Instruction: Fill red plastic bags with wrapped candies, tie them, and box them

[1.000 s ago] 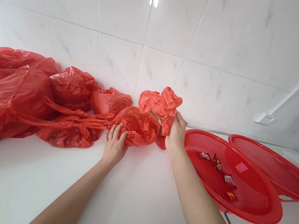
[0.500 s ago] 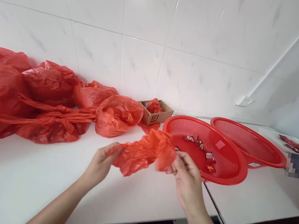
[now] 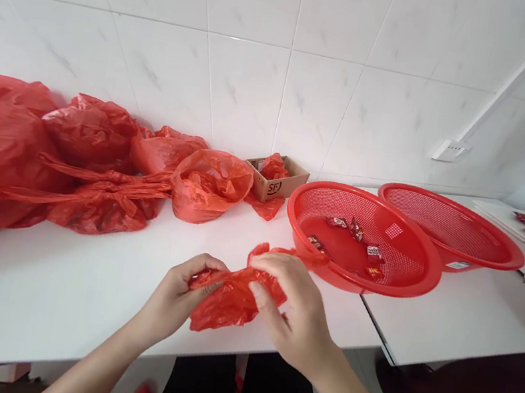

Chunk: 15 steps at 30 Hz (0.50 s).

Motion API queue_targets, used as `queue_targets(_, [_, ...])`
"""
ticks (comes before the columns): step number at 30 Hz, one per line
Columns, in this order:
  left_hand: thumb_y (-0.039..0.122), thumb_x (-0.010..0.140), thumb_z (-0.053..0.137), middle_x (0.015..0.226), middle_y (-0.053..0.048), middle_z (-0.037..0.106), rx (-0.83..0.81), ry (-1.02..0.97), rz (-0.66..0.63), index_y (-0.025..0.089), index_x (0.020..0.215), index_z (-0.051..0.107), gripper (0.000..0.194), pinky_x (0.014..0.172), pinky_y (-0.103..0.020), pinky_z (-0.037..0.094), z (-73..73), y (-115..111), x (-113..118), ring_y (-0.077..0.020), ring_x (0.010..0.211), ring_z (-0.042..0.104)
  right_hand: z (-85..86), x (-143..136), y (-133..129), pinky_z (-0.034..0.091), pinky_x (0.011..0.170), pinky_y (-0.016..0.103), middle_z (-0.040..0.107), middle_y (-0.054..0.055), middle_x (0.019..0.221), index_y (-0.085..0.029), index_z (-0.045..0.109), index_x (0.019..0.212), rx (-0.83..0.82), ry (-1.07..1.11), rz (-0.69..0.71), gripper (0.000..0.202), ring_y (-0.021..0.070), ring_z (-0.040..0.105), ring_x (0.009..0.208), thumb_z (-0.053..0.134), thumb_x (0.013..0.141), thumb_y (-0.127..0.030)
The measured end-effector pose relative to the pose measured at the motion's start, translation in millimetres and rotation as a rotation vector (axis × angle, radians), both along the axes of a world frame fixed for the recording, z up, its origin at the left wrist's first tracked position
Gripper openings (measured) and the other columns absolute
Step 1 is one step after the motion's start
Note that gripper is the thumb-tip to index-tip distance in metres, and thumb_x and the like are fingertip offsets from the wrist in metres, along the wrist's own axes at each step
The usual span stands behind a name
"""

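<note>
Right of centre on my feed, a red basket (image 3: 409, 256) holds small packets (image 3: 357, 230). At lower centre I have a thin, crumpled red bag (image 3: 226, 305): left hand (image 3: 174, 293) pinching it, right hand (image 3: 301, 308) half-curled against it, whether gripping I cannot tell. A cardboard box (image 3: 274, 190) near centre holds red plastic (image 3: 275, 167).

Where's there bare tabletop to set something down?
Widest patch: the white table left of the left hand, in front of the red plastic bags. Smaller: right of the table seam, in front of the red perforated baskets. Crowded: along the wall: bags, cardboard box, baskets.
</note>
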<state>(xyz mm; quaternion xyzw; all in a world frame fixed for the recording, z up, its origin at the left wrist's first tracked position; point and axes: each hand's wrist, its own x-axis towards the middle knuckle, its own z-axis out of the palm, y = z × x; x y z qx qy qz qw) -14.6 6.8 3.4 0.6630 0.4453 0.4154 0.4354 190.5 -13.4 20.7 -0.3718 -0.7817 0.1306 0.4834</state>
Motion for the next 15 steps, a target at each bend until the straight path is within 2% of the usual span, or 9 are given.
queue_targets(4, [0.023,0.085,0.058,0.084,0.0,0.064,0.002,0.005,0.007,0.02,0.086,0.065,0.007,0.069,-0.023,0.047,-5.9,-1,-7,-0.0137,0.075,0.059,-20.5,1,4,0.041,0.092,0.04,0.067,0.0,0.081,-0.021,0.061,0.092,-0.243,-0.302,0.16,0.011,0.0143,0.059,0.072,0.05,0.093,-0.02])
queue_targets(6, [0.024,0.086,0.057,0.082,0.001,0.064,-0.054,-0.026,-0.006,0.02,0.087,0.065,0.008,0.067,-0.022,0.047,-9.8,-2,-15,-0.0129,0.072,0.059,-29.0,8,1,0.043,0.084,0.034,0.06,-0.004,0.069,-0.023,0.058,0.096,-0.389,-0.353,0.243,0.01,0.0108,0.051,0.061,0.05,0.092,-0.017])
queue_targets(8, [0.027,0.087,0.057,0.08,0.001,0.064,-0.084,-0.044,-0.006,0.02,0.086,0.065,0.011,0.065,-0.022,0.047,-13.1,-4,-24,-0.0127,0.07,0.059,-31.7,19,-3,0.04,0.065,0.026,0.05,-0.008,0.06,-0.025,0.051,0.105,-0.562,-0.327,0.281,0.015,0.0098,0.042,0.054,0.052,0.091,-0.02])
queue_targets(10, [0.029,0.087,0.058,0.08,0.0,0.064,-0.056,-0.041,0.015,0.02,0.084,0.065,0.012,0.066,-0.022,0.047,-15.1,-5,-35,-0.0126,0.071,0.059,-28.1,33,-4,0.031,0.053,0.023,0.04,-0.011,0.055,-0.025,0.045,0.109,-0.703,-0.246,0.266,0.019,0.0093,0.033,0.049,0.052,0.091,-0.026])
queue_targets(12, [0.028,0.086,0.061,0.078,0.001,0.063,-0.009,-0.029,0.014,0.021,0.081,0.065,0.01,0.065,-0.021,0.046,-16.2,-3,-46,-0.0121,0.069,0.058,-20.2,49,-3,0.026,0.05,0.022,0.035,-0.011,0.055,-0.025,0.045,0.105,-0.766,-0.14,0.211,0.017,0.0088,0.028,0.049,0.053,0.092,-0.033])
queue_targets(15, [0.031,0.084,0.064,0.077,0.001,0.062,0.03,-0.012,0.014,0.021,0.08,0.065,0.011,0.065,-0.022,0.046,-16.6,8,-58,-0.0127,0.069,0.057,-6.7,65,-1,0.026,0.05,0.022,0.038,-0.009,0.057,-0.023,0.049,0.095,-0.788,0.025,0.154,0.019,0.0083,0.031,0.052,0.056,0.091,-0.04])
